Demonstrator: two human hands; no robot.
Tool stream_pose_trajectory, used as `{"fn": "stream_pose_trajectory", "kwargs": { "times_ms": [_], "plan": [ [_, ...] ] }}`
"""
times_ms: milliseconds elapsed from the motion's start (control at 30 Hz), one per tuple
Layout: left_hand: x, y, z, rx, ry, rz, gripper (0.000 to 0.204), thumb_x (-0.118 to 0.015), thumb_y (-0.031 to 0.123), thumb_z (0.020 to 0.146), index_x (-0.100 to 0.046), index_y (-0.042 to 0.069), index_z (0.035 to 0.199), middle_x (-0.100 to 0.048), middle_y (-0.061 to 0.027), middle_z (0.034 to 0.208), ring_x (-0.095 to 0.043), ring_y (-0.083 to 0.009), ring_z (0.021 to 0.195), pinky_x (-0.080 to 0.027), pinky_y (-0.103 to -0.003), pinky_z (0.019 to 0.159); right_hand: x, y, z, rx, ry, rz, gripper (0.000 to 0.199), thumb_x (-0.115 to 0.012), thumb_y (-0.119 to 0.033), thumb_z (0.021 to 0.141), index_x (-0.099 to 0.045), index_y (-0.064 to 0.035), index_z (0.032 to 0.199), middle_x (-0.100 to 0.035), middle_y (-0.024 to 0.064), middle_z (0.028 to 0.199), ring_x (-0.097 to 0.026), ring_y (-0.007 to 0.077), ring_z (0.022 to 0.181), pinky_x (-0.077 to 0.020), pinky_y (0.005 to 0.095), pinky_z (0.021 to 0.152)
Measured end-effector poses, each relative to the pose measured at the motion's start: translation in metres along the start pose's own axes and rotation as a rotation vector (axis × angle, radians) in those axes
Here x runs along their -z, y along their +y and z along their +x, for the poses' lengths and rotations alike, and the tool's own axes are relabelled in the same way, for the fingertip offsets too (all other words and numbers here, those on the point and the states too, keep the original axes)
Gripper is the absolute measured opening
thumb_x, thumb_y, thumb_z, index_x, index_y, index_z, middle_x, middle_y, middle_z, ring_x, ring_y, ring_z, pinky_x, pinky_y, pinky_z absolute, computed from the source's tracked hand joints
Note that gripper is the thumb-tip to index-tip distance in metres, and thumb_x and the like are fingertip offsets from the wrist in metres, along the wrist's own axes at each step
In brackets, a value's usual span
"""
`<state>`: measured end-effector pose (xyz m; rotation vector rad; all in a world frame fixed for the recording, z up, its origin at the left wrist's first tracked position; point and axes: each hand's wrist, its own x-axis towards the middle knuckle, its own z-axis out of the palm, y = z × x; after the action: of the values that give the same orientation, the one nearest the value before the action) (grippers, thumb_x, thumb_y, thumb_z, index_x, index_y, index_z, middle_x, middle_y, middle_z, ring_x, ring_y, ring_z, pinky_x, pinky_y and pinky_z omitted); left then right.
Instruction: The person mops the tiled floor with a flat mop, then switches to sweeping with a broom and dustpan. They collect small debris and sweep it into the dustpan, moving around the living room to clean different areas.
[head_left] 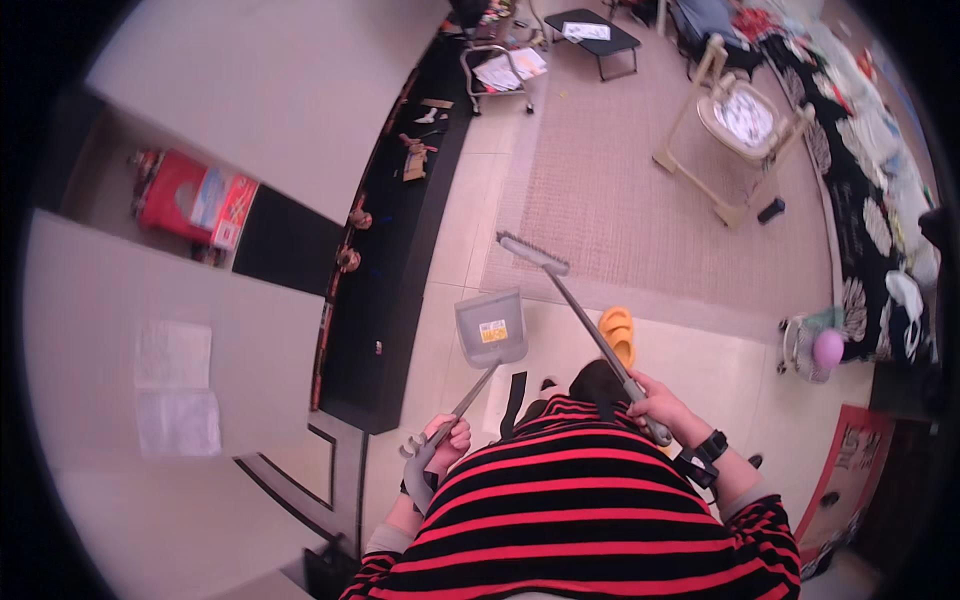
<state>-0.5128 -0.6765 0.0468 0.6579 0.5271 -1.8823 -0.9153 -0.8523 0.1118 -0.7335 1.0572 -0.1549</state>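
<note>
My left hand (448,440) is closed round the grey handle of a long-handled dustpan (490,348). The dustpan's wide pan, with a yellow and white label inside, is over the pale tiles ahead of me. In my right hand (655,405) is the dark grey handle of a broom (580,315), its fingers wrapped near the top end. The broom slants away to the left, and its bristled head (533,254) lies over the near edge of the rug, beyond the dustpan and to its right. The two tools are apart.
Ahead spreads a beige rug (620,190). Orange slippers (618,336) sit by my feet. A long black low cabinet (385,300) runs along the left. On the right are a beige folding chair frame (735,130) and a small basket cart (808,348) with a pink ball. A black folding table (600,45) stands farther off.
</note>
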Motion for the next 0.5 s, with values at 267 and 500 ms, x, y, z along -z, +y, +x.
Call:
{"fn": "stream_pose_trajectory", "kwargs": {
  "times_ms": [267, 500],
  "plan": [
    [-0.088, 0.099, 0.065, 0.099, 0.015, 0.046, 0.023, -0.045, 0.018, 0.087, -0.046, -0.003, 0.076, -0.040, -0.0046, 0.060, -0.037, -0.0149, 0.050, -0.035, -0.027, 0.048, 0.037, -0.056, 0.075, -0.025, 0.086, 0.054, 0.083, -0.056, 0.010, 0.071, -0.023, -0.0104, 0.144, -0.056, 0.0071, 0.072, -0.051, 0.0119, 0.048, -0.0427, 0.0267, 0.045],
    [-0.211, 0.108, 0.148, -0.001, 0.266, 0.108, 0.023, -0.050, 0.021, 0.085, -0.049, -0.002, 0.086, -0.038, -0.0034, 0.061, -0.037, -0.0133, 0.051, -0.035, -0.025, 0.047, 0.137, -0.121, 0.157, 0.013, 0.021, 0.002, 0.084, -0.053, 0.009, 0.070, -0.021, -0.0128, 0.145, -0.054, 0.0077, 0.073, -0.051, 0.0126, 0.049, -0.0430, 0.0275, 0.045]
  ]
}}
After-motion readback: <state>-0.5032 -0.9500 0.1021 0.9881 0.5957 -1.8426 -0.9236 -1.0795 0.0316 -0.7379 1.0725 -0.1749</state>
